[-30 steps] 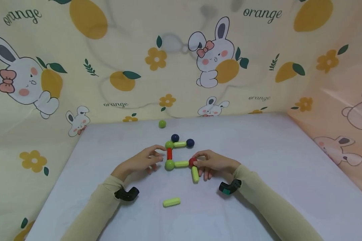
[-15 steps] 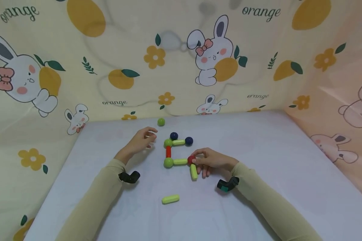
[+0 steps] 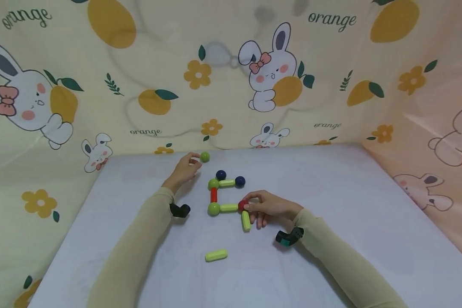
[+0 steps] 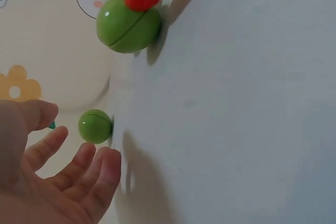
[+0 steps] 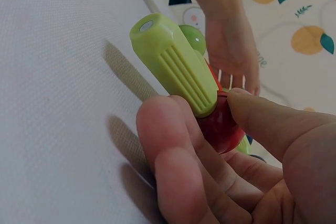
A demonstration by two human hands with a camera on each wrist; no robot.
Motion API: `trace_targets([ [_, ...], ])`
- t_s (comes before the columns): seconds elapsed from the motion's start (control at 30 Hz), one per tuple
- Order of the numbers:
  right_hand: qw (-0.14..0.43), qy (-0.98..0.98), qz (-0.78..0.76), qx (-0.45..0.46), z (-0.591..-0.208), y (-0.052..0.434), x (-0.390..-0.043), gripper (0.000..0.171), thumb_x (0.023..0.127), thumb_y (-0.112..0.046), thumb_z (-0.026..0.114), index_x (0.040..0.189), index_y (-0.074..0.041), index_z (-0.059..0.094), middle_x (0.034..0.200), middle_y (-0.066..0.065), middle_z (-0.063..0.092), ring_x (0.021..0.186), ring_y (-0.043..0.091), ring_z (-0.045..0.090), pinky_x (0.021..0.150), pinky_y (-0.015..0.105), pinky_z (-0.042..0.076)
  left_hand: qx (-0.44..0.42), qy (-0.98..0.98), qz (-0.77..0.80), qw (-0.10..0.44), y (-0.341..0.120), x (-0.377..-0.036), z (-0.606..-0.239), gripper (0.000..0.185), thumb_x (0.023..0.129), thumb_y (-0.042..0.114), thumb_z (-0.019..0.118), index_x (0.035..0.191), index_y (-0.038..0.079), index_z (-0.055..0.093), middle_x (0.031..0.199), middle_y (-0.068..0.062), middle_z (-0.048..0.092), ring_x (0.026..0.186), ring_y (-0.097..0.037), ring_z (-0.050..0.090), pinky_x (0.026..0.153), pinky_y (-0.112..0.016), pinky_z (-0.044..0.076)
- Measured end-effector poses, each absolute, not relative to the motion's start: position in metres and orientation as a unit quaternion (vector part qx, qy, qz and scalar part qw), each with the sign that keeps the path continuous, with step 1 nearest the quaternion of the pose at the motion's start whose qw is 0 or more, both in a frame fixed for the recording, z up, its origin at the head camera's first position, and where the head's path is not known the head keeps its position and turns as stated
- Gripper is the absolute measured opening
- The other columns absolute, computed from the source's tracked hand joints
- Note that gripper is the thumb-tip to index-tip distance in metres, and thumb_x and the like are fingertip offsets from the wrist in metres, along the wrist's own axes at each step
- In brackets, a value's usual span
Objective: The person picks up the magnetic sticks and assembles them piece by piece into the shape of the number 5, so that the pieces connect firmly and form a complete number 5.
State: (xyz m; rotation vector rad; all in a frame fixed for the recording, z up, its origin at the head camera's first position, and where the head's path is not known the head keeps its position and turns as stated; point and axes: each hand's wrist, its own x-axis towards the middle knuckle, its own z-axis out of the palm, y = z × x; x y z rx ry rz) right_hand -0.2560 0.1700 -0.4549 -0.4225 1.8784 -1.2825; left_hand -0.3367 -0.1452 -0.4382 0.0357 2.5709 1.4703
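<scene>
Your right hand (image 3: 267, 207) pinches the red ball (image 3: 243, 205) | your left hand (image 3: 185, 167) is loose-fingered beside the green ball (image 3: 205, 157), holding nothing | table (image 3: 331, 205).

A small green ball (image 3: 205, 157) lay by itself near the far edge of the worktop, just above the middle of the head view, with the left hand's fingers (image 3: 193, 161) spread right beside it; in the left wrist view the ball (image 4: 95, 126) sat just off the fingertips, whether touching could not be told. A glossy red ball (image 3: 243, 205) sat at the centre of the frame, pinched by the right hand (image 3: 270, 208). A ribbed lime-green rod (image 3: 246, 220) stuck to it and pointed toward the lower edge of the frame. In the right wrist view the rod (image 5: 176, 65) slanted up and left from the red ball (image 5: 220, 124).
</scene>
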Motion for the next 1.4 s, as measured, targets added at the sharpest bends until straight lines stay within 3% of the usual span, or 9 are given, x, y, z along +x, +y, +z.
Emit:
trace_targets([
  [0.17,0.401,0.743,-0.509,-0.165,-0.454,0.169,-0.256,0.042,0.104,-0.024,0.059,0.141,-0.007,0.048,0.076,0.005,0.071,0.052,0.012,0.066,0.050,0.022,0.053,0.003,0.874,0.478,0.083,-0.136,-0.348,-0.436,0.047,0.103,0.023,0.050,0.148,0.013,0.040,0.145,-0.019,0.047,0.121,-0.034,0.052,0.101,-0.044,0.049],
  [0.3,0.401,0.743,-0.509,-0.169,-0.457,0.170,-0.258,0.044,0.103,-0.025,0.059,0.141,-0.007,0.047,0.077,0.005,0.071,0.053,0.011,0.066,0.050,0.022,0.053,0.014,0.889,0.454,0.066,-0.131,-0.353,-0.434,0.055,0.102,0.021,0.051,0.154,0.015,0.034,0.155,-0.025,0.037,0.140,-0.041,0.041,0.115,-0.055,0.038],
  [0.47,0.402,0.741,-0.509,-0.171,-0.461,0.171,-0.259,0.044,0.103,-0.025,0.059,0.142,-0.008,0.048,0.076,0.004,0.071,0.052,0.011,0.066,0.051,0.022,0.053,0.029,0.905,0.418,0.070,-0.128,-0.360,-0.436,0.061,0.101,0.019,0.051,0.158,0.016,0.031,0.162,-0.027,0.027,0.152,-0.042,0.025,0.124,-0.057,0.023],
  [0.57,0.404,0.738,-0.513,-0.170,-0.462,0.172,-0.259,0.043,0.103,-0.026,0.060,0.141,-0.008,0.049,0.076,0.005,0.071,0.052,0.011,0.066,0.051,0.022,0.053,0.041,0.915,0.392,0.084,-0.129,-0.364,-0.439,0.056,0.102,0.019,0.051,0.156,0.014,0.037,0.162,-0.023,0.032,0.152,-0.040,0.027,0.125,-0.056,0.022],
  [0.8,0.401,0.741,-0.511,-0.172,-0.462,0.172,-0.258,0.043,0.103,-0.027,0.060,0.141,-0.009,0.050,0.076,0.004,0.071,0.052,0.011,0.065,0.051,0.022,0.053,0.051,0.940,0.327,0.083,-0.134,-0.366,-0.447,0.040,0.100,0.010,0.055,0.140,0.010,0.050,0.147,-0.019,0.051,0.136,-0.036,0.048,0.119,-0.053,0.035],
  [1.0,0.397,0.746,-0.506,-0.172,-0.457,0.171,-0.258,0.042,0.104,-0.026,0.059,0.141,-0.009,0.049,0.076,0.005,0.071,0.052,0.011,0.066,0.051,0.023,0.054,0.055,0.933,0.343,0.092,-0.144,-0.358,-0.444,0.038,0.099,0.012,0.057,0.136,0.012,0.051,0.143,-0.018,0.052,0.132,-0.036,0.049,0.116,-0.054,0.038],
  [1.4,0.396,0.751,-0.501,-0.167,-0.456,0.169,-0.256,0.044,0.104,-0.026,0.059,0.142,-0.007,0.047,0.077,0.005,0.070,0.052,0.011,0.065,0.051,0.022,0.054,0.085,0.926,0.363,0.059,-0.170,-0.335,-0.431,0.038,0.102,0.016,0.057,0.138,0.007,0.051,0.136,-0.019,0.056,0.127,-0.036,0.054,0.109,-0.051,0.046],
])
